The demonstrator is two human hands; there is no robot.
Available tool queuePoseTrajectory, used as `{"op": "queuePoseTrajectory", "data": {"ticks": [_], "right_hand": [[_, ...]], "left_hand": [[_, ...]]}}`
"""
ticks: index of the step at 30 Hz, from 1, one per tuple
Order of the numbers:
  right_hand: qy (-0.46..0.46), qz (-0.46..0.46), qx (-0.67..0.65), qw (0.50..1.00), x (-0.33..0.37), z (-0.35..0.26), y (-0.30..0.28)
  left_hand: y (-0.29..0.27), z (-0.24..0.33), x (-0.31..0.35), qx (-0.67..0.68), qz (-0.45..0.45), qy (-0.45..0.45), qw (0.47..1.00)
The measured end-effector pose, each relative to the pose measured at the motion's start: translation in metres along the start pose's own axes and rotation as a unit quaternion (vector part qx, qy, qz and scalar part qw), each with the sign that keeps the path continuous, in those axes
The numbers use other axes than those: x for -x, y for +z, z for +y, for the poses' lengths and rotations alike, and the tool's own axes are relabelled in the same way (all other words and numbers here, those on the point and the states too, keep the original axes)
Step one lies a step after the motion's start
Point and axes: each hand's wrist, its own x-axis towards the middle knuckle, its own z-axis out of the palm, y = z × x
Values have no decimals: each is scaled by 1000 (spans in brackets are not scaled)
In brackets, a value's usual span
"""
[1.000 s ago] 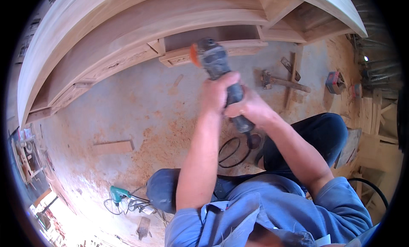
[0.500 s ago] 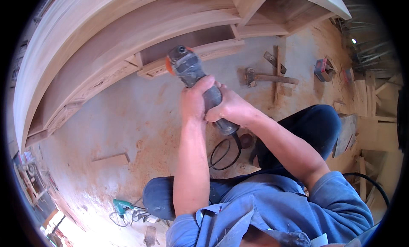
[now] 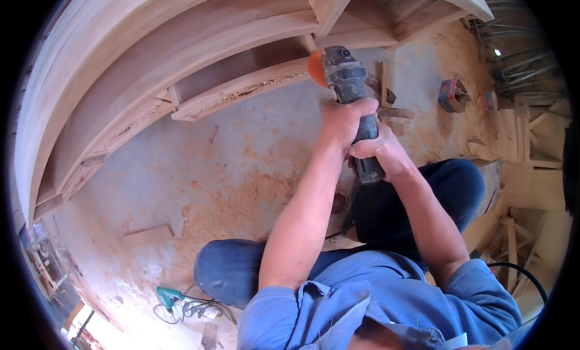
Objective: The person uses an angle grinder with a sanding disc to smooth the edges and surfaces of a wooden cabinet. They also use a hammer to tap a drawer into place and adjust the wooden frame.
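I hold a dark, dusty angle grinder [image 3: 347, 78] with both hands, its orange disc [image 3: 316, 68] facing left. My left hand [image 3: 347, 120] wraps the front of its body, just behind the head. Lower on the body, my right hand [image 3: 386, 149] is closed round the grip. The disc is beside the right end of a carved wooden rail [image 3: 254, 88] on a large pale wooden furniture frame [image 3: 241, 33]. Whether disc and wood touch, I cannot tell. Part of the carving shows rough, gouged relief.
A hammer [image 3: 396, 112] lies partly hidden behind the grinder on the dusty floor. Beyond it stands a small box [image 3: 452, 96]. A green power tool [image 3: 169, 295] with tangled cord lies at lower left, near a flat wood offcut [image 3: 149, 234]. Wooden pieces [image 3: 524, 132] are stacked at right.
Both hands have carried the grinder to the right, toward the rail's right end. It now covers much of the hammer, and more of the carved rail shows. The orange disc is more visible.
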Motion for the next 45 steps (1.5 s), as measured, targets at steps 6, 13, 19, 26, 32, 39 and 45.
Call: {"op": "queuePoseTrajectory", "data": {"ticks": [6, 13, 19, 26, 32, 39, 45], "right_hand": [[-42, -20, 1, 999, -7, -2, 6], [-80, 75, 14, 994, 17, 12, -21], [74, -156, -166, 971, 50, 46, -13], [204, -299, -118, 925, 0, 97, 39], [99, -127, -307, 938, -127, 72, 97], [-74, -163, -395, 901, -201, 28, 165], [-119, -199, -381, 895, -269, 17, 138]], "left_hand": [[-5, -2, -3, 43, 21, 10, 999], [19, -32, -4, 8, -94, 41, 995], [-40, -68, 57, 273, -169, -20, 947], [-117, -84, 101, 257, 20, 107, 960], [-217, -96, 80, 77, 418, 149, 893], [-319, -118, 122, -10, 652, 159, 741], [-327, -132, 111, -37, 732, 82, 675]]}}
